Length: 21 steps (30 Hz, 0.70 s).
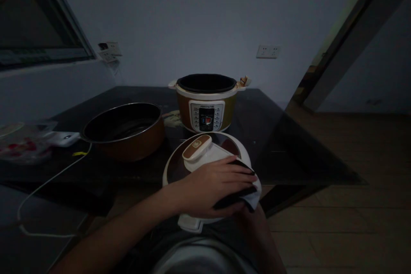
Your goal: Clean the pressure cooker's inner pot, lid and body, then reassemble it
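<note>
White and brown, the round lid (213, 154) is by the near edge of the tabletop (272, 145), in front of the cooker (208, 105). The left hand (213, 186) lies nearly flat over a dark cloth (233, 199) on the lid. The right hand (245, 218) is mostly hidden; I cannot tell its grip.

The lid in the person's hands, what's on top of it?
On the lid are a raised handle and a cloth under the left hand. The surface beneath hand and cloth is covered.

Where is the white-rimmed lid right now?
In the head view, the lid is low centre, in front of the cooker, partly under the left hand.
</note>
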Motion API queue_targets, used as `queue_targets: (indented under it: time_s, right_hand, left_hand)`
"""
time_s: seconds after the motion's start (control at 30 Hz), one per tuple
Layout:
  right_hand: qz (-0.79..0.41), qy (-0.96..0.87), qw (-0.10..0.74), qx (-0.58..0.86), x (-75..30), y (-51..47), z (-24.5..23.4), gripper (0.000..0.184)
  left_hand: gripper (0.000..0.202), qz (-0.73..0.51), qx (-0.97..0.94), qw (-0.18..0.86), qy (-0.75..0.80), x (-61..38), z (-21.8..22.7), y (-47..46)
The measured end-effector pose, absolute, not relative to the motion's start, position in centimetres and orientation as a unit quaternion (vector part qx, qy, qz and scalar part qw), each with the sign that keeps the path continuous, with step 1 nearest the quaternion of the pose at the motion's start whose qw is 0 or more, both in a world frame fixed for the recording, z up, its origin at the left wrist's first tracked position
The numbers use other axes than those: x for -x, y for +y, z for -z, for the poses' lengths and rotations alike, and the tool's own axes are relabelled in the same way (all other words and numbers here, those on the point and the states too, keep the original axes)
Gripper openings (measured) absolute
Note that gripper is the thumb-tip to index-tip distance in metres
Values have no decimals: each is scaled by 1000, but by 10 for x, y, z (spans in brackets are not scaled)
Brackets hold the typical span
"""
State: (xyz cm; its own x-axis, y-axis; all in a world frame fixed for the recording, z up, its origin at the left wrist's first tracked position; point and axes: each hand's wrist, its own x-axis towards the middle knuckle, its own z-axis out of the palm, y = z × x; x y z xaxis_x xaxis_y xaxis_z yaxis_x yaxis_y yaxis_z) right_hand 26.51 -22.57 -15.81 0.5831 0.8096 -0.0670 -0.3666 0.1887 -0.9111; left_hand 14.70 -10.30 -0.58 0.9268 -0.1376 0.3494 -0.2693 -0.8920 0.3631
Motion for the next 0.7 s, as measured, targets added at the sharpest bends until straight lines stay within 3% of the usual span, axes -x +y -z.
queue_targets:
  time_s: [0.1, 0.33, 0.7]
  right_hand:
    - [-438, -196, 738, 474, -263, -227, 159, 27]
    - [-473, -127, 761, 426, -259, -232, 154, 63]
    - [-476, -155, 732, 462, -263, -236, 149, 72]
  left_hand:
    - [47, -130, -965, 196, -115, -134, 14, -102]
    - [57, -141, -967, 206, 40, -81, 46, -91]
    - [53, -224, -898, 276, 259, -46, 90, -89]
